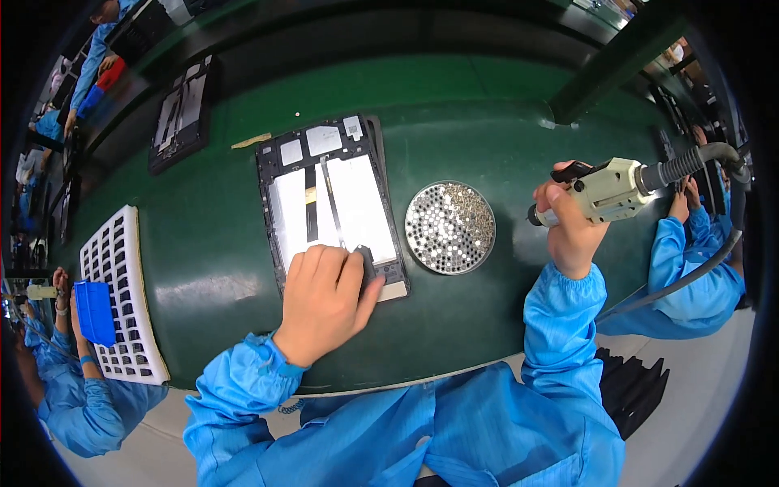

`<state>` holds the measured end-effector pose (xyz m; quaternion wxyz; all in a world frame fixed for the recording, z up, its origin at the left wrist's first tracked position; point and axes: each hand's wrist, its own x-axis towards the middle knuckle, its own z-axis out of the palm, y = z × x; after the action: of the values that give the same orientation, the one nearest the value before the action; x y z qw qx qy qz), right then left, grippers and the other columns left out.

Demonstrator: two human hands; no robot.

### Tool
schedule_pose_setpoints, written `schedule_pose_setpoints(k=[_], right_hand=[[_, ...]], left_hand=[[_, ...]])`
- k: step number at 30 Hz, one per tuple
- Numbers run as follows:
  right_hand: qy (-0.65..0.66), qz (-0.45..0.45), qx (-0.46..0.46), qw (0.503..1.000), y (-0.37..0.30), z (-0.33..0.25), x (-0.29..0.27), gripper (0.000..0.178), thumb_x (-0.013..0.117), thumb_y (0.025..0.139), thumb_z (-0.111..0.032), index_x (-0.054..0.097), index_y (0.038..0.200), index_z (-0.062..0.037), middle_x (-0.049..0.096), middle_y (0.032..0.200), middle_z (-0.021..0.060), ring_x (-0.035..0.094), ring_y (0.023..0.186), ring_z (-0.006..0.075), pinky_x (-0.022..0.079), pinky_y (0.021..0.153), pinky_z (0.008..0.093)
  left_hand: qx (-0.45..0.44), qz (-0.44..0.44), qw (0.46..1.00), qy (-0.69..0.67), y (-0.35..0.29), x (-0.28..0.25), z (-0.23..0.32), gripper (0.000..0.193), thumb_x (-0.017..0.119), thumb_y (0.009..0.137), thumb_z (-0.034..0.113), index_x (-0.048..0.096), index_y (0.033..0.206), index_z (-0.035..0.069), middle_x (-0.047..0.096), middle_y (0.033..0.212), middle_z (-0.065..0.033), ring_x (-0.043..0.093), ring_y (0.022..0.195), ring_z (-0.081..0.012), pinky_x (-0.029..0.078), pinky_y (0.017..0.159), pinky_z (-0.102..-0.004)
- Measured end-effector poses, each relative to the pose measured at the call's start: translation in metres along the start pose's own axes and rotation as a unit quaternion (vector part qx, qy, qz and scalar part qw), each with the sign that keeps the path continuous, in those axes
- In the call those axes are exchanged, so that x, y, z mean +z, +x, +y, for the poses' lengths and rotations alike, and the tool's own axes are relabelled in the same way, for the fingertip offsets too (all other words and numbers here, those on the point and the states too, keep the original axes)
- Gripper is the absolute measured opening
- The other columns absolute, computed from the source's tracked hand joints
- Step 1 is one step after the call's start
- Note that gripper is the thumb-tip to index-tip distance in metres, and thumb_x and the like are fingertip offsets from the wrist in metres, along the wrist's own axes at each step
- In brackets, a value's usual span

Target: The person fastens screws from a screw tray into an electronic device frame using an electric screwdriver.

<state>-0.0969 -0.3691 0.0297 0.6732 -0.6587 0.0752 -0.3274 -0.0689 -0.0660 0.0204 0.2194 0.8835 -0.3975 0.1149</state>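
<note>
My left hand point(324, 304) is over the lower part of an opened tablet point(284, 203) that lies on the green bench. Its fingers are curled, with a small black part point(367, 261) pinched between thumb and forefinger against the tablet's lower edge. White battery panels, a dark strip and a thin flat cable show inside the tablet. To the right, my right hand point(572, 231) is wrapped round a pale electric screwdriver point(613, 191), raised off the bench with its tip pointing left. Between my hands stands a round dish point(450, 261) of small metal screws.
Another opened tablet point(182, 114) lies at the far left. A white slotted tray point(146, 341) with a blue bin point(96, 312) stands at the left edge. A hose point(714, 260) trails from the screwdriver. A green post point(600, 77) rises at the back right. Co-workers sit on both sides.
</note>
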Motion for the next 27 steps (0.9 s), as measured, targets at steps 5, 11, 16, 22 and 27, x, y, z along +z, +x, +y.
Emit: schedule_pose_setpoints(k=[5,11,16,22,27], right_hand=[[0.0,0.008,-0.001,1.0,0.002,0.0,-0.001,0.031,0.063,0.075,0.005,0.056,0.105,0.0048,0.06,0.079,0.0094,0.059,0.064,0.017,0.049,0.059,0.0288],[0.0,0.004,0.002,1.0,0.003,0.0,-0.003,0.031,0.064,0.075,0.004,0.057,0.105,0.0051,0.06,0.078,0.0095,0.059,0.064,0.0172,0.049,0.059,0.0293],[-0.034,0.003,-0.013,0.999,0.002,0.001,-0.001,0.028,0.062,0.079,-0.003,0.057,0.106,0.0029,0.058,0.071,0.0082,0.055,0.06,0.0177,0.048,0.066,0.0384],[-0.005,-0.013,-0.028,1.0,0.003,0.004,-0.004,0.029,0.065,0.076,0.001,0.059,0.104,0.0027,0.06,0.077,0.0089,0.059,0.062,0.0193,0.051,0.063,0.0348],[0.0,-0.016,-0.032,0.999,0.003,0.003,0.003,0.028,0.063,0.077,0.002,0.059,0.105,0.0034,0.059,0.074,0.0096,0.057,0.06,0.0197,0.05,0.065,0.0393]], left_hand=[[0.028,0.013,0.995,-0.094,0.006,0.004,-0.002,0.027,0.073,0.067,0.002,0.062,0.091,0.0,0.058,0.088,-0.0113,0.057,0.081,-0.029,0.046,0.07,-0.0371],[0.111,-0.006,0.979,-0.173,0.0,0.002,-0.007,0.024,0.071,0.066,-0.002,0.063,0.089,-0.003,0.059,0.091,-0.0109,0.059,0.084,-0.0284,0.048,0.07,-0.0372],[0.151,-0.013,0.98,-0.129,-0.006,0.004,-0.005,0.028,0.074,0.065,-0.004,0.064,0.091,-0.005,0.061,0.092,-0.0128,0.059,0.084,-0.0292,0.049,0.07,-0.0376],[0.151,0.013,0.986,-0.069,-0.014,0.008,0.002,0.026,0.076,0.068,0.001,0.065,0.091,-0.007,0.062,0.092,-0.0147,0.06,0.085,-0.0286,0.05,0.068,-0.0386],[0.172,0.038,0.984,-0.02,-0.023,0.013,0.002,0.025,0.075,0.072,0.004,0.066,0.092,-0.007,0.062,0.094,-0.0159,0.06,0.086,-0.0287,0.05,0.069,-0.0383]])
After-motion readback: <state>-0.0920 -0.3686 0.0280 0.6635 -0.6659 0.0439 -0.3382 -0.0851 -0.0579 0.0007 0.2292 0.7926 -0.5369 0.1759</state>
